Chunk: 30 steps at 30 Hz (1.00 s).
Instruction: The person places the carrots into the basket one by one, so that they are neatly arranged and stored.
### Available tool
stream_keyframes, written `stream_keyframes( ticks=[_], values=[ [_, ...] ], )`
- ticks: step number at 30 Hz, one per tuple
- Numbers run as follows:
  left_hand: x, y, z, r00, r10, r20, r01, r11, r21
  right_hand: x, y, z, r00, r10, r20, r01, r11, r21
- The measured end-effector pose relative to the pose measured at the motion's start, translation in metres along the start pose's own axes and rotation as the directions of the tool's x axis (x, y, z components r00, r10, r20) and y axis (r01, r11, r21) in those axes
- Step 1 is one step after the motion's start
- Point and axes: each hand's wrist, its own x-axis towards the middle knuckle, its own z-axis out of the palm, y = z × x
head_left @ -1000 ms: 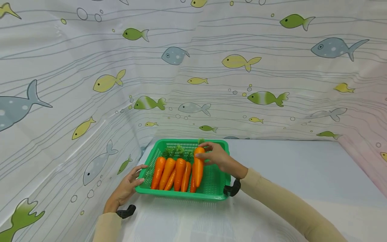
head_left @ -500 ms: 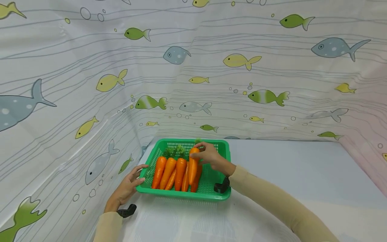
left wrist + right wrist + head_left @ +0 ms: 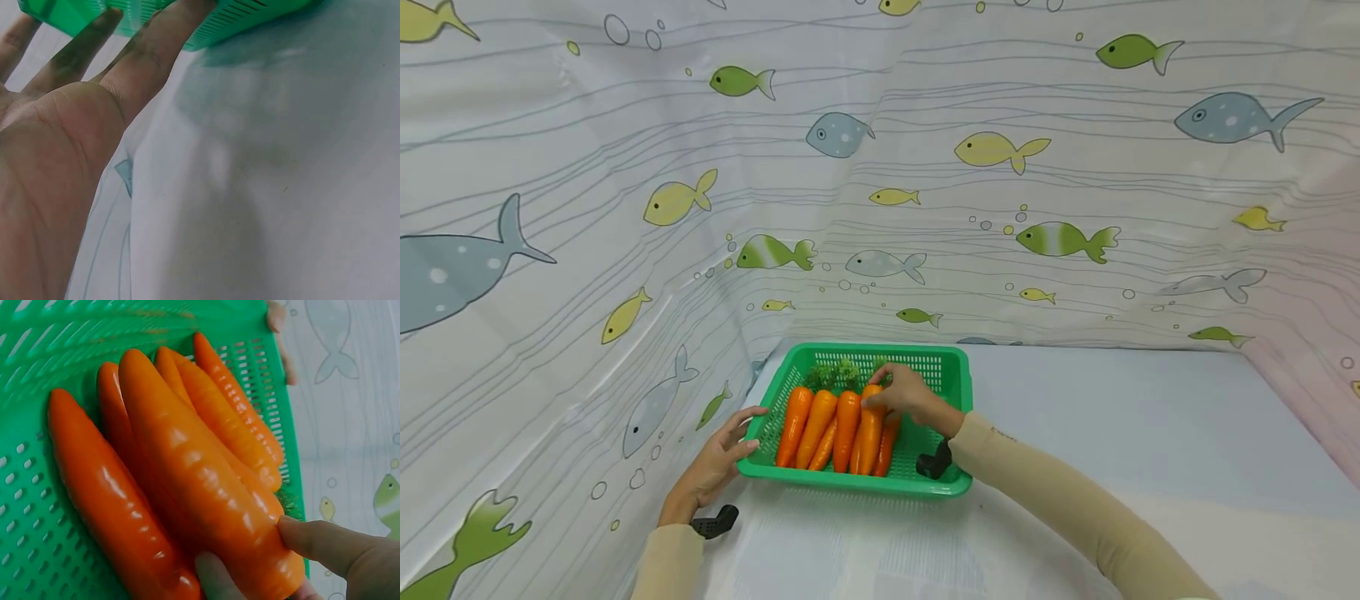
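A green plastic basket (image 3: 857, 482) with slotted walls holds several orange carrots (image 3: 793, 425) lying side by side, their leafy green tops (image 3: 835, 373) toward the back wall. My right hand (image 3: 912, 397) pinches one carrot (image 3: 206, 481) near its thick end, thumb on one side and fingers on the other. That carrot lies over its neighbours, and in the right wrist view a darker carrot (image 3: 109, 494) is beside it. My left hand (image 3: 715, 462) rests against the basket's left side with loosely extended fingers, their tips right at the rim.
The basket stands on a white table (image 3: 1112, 433) near its back left. A fish-patterned sheet (image 3: 925, 183) rises behind and along the left. Each wrist wears a black camera mount (image 3: 934, 460).
My right hand has moved left and lowered the carrot among the others in the basket. My left hand has stayed at the basket's side.
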Motion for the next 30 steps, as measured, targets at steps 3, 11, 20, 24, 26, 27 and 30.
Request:
stream_keyframes(
  ticks=[3, 11, 20, 24, 26, 27, 30],
  values=[
    [0.000, 0.000, 0.000, 1.000, 0.011, 0.004, -0.011, 1.000, -0.010, 0.000, 0.001, 0.000, 1.000, 0.014, 0.013, -0.014, 1.000, -0.002],
    [0.000, 0.000, -0.001, 1.000, 0.003, -0.009, -0.003, 1.000, -0.005, -0.002, 0.001, 0.000, 0.999, 0.017, 0.028, -0.016, 0.999, -0.046],
    [0.002, 0.004, -0.008, 1.000, -0.012, 0.011, 0.011, 0.993, 0.116, -0.008, 0.002, -0.014, 0.994, 0.001, 0.105, 0.000, 1.000, -0.009],
    [0.003, 0.015, -0.012, 1.000, -0.022, 0.010, 0.018, 0.957, 0.288, -0.010, -0.001, -0.035, 0.986, -0.023, 0.168, 0.010, 0.997, 0.080],
    [0.004, 0.024, -0.013, 1.000, -0.020, 0.005, 0.016, 0.927, 0.375, -0.013, -0.004, -0.048, 0.982, -0.050, 0.181, 0.030, 0.993, 0.112],
    [0.004, 0.029, -0.012, 1.000, -0.020, -0.003, 0.019, 0.910, 0.414, -0.015, -0.007, -0.055, 0.981, -0.068, 0.180, 0.047, 0.992, 0.121],
    [0.003, 0.046, -0.009, 1.000, -0.001, -0.025, 0.014, 0.850, 0.526, -0.026, -0.014, -0.076, 0.979, -0.125, 0.162, 0.108, 0.988, 0.113]
  ],
)
